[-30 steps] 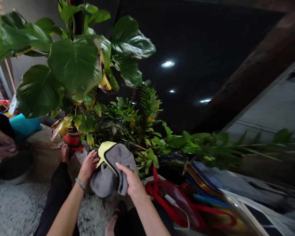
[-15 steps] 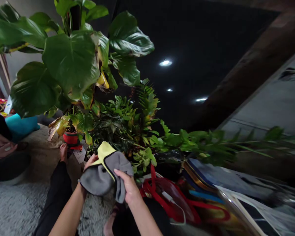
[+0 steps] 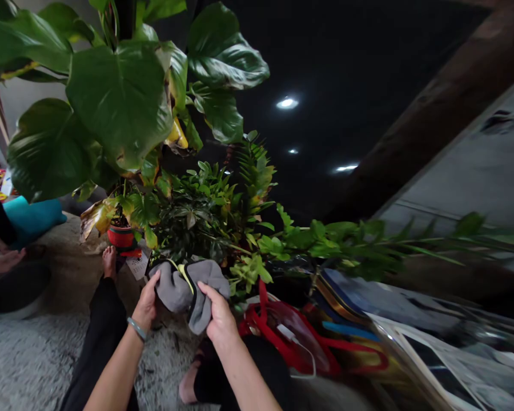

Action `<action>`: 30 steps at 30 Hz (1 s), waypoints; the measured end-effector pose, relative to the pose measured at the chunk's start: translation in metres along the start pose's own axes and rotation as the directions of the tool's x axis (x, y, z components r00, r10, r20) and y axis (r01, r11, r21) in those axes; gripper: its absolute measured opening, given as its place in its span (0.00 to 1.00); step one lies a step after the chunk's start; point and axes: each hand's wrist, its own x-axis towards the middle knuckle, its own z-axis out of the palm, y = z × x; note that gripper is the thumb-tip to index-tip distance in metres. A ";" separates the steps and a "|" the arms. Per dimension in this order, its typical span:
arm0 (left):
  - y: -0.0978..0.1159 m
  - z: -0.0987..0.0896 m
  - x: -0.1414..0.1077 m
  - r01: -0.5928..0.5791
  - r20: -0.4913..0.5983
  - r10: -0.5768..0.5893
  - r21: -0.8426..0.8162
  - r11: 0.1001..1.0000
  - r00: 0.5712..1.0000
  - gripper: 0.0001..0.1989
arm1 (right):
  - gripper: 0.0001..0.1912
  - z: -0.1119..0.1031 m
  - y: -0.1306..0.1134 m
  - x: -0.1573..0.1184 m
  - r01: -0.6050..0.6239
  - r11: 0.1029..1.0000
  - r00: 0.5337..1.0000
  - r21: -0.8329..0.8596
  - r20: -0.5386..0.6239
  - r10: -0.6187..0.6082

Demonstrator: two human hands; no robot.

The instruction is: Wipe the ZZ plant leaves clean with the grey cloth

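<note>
Your left hand (image 3: 145, 302) and right hand (image 3: 221, 319) pinch a grey-and-yellow microfibre cloth (image 3: 173, 291) at lower centre of frame; both thumbs press on top, the other fingers largely hidden. Judged light, limp and soft, neither slippery nor fragile; grip it at the black-bound edges. Beyond, left of centre, a white card (image 3: 137, 266) near the red pot (image 3: 122, 238) bears dark print, illegible. You have no readable brand.
</note>
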 end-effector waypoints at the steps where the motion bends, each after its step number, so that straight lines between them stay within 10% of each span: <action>1: 0.001 0.001 0.000 -0.005 -0.001 0.005 -0.006 1.000 1.000 0.12 | 0.14 0.006 -0.007 -0.006 0.056 0.998 0.997 -0.008 0.046 -0.055; 5: 0.003 0.004 -0.005 -0.044 0.207 0.038 0.020 0.999 0.978 0.14 | 0.20 0.051 -0.051 -0.009 0.228 0.973 0.953 0.029 0.197 -0.229; 8: 0.004 0.003 -0.009 -0.065 0.273 0.048 0.053 0.996 0.961 0.16 | 0.17 0.068 -0.055 0.003 0.072 0.997 0.975 0.030 0.206 -0.076; 15: 0.012 -0.010 -0.007 -0.025 -0.028 0.024 -0.024 0.999 0.999 0.25 | 0.07 0.011 -0.010 -0.003 -0.236 0.965 0.969 -0.117 0.052 0.243; 19: 0.012 -0.014 -0.008 -0.031 0.171 0.017 0.077 0.997 0.985 0.28 | 0.16 0.015 -0.053 -0.001 0.093 0.995 0.993 0.031 0.067 -0.095; 23: 0.008 -0.016 -0.013 -0.068 0.323 0.018 0.144 0.987 0.946 0.26 | 0.25 0.028 -0.083 0.018 0.430 0.893 0.903 0.131 -0.056 -0.427; 30: 0.011 -0.025 -0.010 -0.087 0.241 0.055 0.123 0.989 0.969 0.27 | 0.13 -0.003 -0.016 0.002 -0.072 0.997 0.997 0.035 -0.035 0.073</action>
